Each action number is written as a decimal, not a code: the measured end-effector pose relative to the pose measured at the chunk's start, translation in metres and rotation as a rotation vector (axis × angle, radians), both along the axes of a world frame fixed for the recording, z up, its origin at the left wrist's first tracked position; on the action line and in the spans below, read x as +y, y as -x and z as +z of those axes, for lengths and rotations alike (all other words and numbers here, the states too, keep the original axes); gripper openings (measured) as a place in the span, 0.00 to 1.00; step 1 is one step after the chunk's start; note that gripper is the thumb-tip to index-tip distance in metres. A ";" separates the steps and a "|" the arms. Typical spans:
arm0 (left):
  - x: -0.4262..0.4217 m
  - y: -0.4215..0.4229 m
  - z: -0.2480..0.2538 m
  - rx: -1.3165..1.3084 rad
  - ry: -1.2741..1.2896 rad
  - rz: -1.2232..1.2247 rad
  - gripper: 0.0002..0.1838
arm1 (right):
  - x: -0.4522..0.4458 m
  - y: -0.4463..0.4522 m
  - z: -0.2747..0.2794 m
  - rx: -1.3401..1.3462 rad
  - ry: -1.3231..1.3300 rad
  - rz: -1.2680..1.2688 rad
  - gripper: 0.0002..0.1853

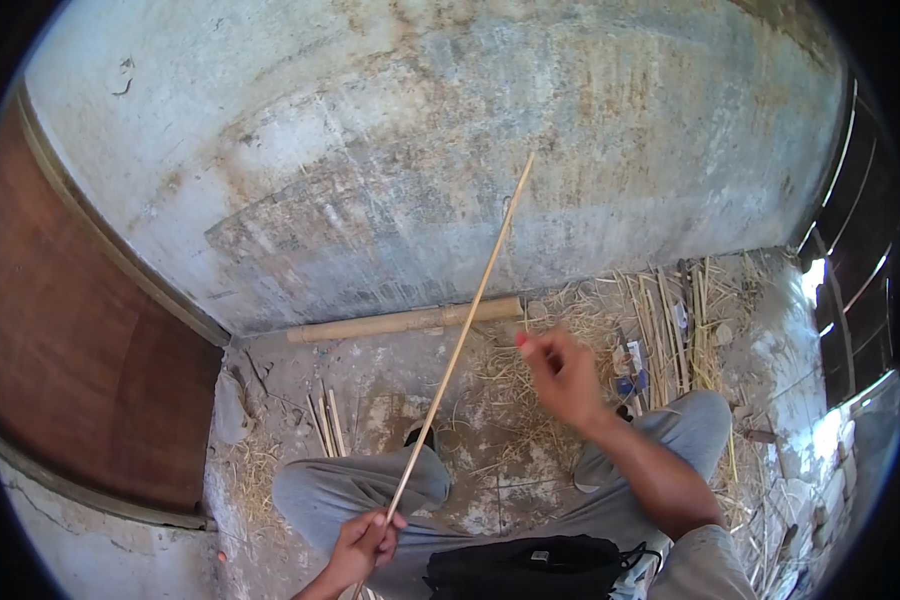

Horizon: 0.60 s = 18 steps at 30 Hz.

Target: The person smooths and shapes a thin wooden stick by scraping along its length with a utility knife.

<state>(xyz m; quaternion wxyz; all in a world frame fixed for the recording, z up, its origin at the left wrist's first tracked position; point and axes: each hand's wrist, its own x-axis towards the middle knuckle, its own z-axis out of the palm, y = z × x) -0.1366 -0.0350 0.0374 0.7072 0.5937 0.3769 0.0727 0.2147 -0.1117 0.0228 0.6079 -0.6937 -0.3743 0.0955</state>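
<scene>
We have the slender stick point(460, 345) slanting from seven o'clock to one; it looks light, springy and snappable, best taken low, where our left hand point(365, 545) clasps it. At four, our blurred right hand point(565, 380) curls, perhaps empty; we cannot tell. Near six, a black pouch point(525, 568) hides any contents.

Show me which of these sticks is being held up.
The long, pale stick gripped near its lower end by the left hand, slanting up before the wall; the other sticks are down on the floor.
</scene>
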 end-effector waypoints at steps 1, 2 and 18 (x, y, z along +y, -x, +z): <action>0.003 -0.014 0.002 -0.012 0.024 0.001 0.17 | -0.001 0.013 -0.002 -0.009 -0.008 0.099 0.09; 0.007 -0.029 0.003 -0.025 0.047 -0.001 0.17 | -0.003 0.026 0.000 -0.010 -0.007 0.159 0.09; 0.028 -0.149 -0.010 -0.086 0.211 -0.050 0.14 | -0.012 0.042 -0.010 -0.300 0.021 0.264 0.09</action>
